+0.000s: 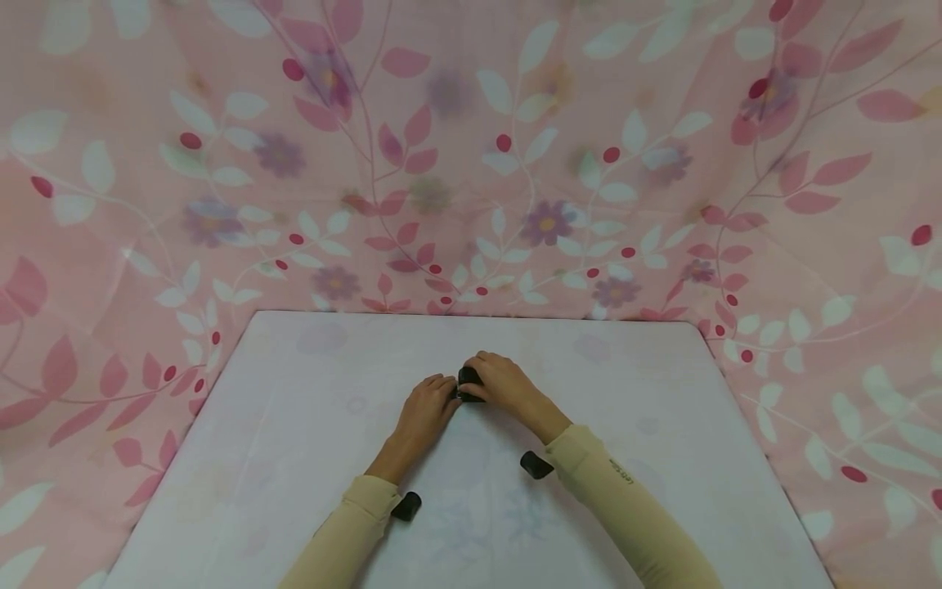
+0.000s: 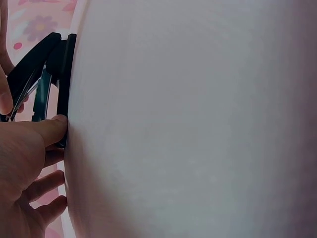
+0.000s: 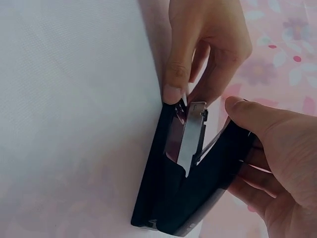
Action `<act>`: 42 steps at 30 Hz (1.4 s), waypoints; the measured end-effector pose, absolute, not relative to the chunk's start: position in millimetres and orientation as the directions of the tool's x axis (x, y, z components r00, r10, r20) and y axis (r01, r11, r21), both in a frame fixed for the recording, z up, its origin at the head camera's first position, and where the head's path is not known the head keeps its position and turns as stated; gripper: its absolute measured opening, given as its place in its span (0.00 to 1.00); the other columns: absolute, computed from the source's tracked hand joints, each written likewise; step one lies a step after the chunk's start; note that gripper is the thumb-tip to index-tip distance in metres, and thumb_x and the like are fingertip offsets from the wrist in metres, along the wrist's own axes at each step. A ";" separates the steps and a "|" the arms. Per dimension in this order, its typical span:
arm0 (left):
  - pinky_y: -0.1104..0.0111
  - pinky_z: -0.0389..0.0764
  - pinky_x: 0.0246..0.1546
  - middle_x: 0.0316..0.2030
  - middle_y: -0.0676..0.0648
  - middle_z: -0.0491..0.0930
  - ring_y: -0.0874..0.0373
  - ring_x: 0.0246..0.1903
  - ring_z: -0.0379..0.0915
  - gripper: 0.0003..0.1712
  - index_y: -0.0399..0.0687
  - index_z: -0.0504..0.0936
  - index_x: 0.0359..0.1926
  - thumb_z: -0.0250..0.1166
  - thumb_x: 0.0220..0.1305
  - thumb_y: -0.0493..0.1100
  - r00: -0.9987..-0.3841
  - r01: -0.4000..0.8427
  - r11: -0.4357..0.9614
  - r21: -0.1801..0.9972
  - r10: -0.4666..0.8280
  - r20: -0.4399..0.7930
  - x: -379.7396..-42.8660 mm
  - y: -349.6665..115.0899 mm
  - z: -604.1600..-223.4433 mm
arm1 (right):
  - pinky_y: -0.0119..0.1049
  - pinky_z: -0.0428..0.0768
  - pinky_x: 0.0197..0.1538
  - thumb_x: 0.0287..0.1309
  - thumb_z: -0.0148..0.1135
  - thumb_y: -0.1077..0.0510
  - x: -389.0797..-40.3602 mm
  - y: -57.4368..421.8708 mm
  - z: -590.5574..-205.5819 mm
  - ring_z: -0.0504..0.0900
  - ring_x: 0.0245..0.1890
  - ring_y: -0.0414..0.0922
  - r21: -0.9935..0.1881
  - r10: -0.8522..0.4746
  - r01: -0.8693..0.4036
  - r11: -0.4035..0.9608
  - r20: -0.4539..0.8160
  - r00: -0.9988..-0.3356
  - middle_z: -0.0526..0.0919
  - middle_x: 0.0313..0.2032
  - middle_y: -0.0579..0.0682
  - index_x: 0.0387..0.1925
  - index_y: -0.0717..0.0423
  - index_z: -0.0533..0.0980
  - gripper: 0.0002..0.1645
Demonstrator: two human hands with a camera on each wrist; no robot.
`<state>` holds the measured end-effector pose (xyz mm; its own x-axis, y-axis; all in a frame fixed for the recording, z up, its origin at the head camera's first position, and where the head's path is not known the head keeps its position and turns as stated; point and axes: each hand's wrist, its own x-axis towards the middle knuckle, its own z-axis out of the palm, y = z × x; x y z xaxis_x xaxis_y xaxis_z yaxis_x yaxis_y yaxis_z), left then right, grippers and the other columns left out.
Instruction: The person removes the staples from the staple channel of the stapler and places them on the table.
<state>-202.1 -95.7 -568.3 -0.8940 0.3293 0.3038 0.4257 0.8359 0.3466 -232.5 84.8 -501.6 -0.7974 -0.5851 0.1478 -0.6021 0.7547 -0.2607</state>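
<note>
Stapler (image 3: 198, 183): black, on the white table (image 1: 331, 368), past the table's middle toward the far edge, between the two hands. Base lies along the tabletop; top cover is swung up from it at the hinge end, leaving a wide V. A metal staple tray (image 3: 191, 141) shows in the gap, standing apart from both base and cover.

Left hand (image 1: 427, 413): partly closed, fingers bent. Thumb presses on the free end of the base, forefinger close beside it; together they hold that end. In the left wrist view the remaining fingers are bent and spread, tips at or near the tabletop; contact of each cannot be told.

Right hand (image 1: 508, 384): curled round the raised cover. Thumb lies at the cover's free end, the other fingers bent behind its outer side. The grip is on the cover; the right wrist view shows the base clear of this hand.

The hands are close together, the stapler bridging them.

Arms: both in pale yellow-green sleeves (image 1: 625, 499), the right one bearing small dark lettering. A small black piece (image 1: 407, 506) shows beside the left cuff, another (image 1: 536, 465) beside the right.

Behind the table: pink cloth (image 1: 412, 204) printed with leaves, berries and flowers.
</note>
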 end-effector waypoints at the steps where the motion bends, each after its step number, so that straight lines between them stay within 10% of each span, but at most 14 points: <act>1: 0.53 0.75 0.62 0.52 0.41 0.83 0.44 0.58 0.76 0.21 0.37 0.81 0.54 0.68 0.63 0.44 -0.895 0.425 0.834 0.352 0.328 0.302 -201.9 -95.7 -567.9 | 0.44 0.83 0.48 0.60 0.66 0.45 -232.7 85.3 -501.2 0.81 0.40 0.46 -0.266 -0.585 -0.603 0.752 0.150 -0.797 0.82 0.44 0.52 0.51 0.58 0.78 0.24; 42: 0.54 0.74 0.62 0.54 0.42 0.82 0.45 0.58 0.75 0.21 0.38 0.80 0.55 0.66 0.65 0.44 -0.905 0.411 0.846 0.339 0.332 0.267 -201.7 -95.6 -567.2 | 0.42 0.84 0.51 0.55 0.72 0.50 -233.7 129.7 -474.9 0.85 0.46 0.44 -0.556 -0.507 -0.526 0.644 0.205 -0.837 0.87 0.44 0.49 0.48 0.55 0.82 0.21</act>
<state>-201.7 -95.6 -567.2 -0.9045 0.3323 0.2672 0.4109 0.8465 0.3385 -233.7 129.7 -474.9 -0.8372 -0.5071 0.2051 -0.5261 0.6438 -0.5557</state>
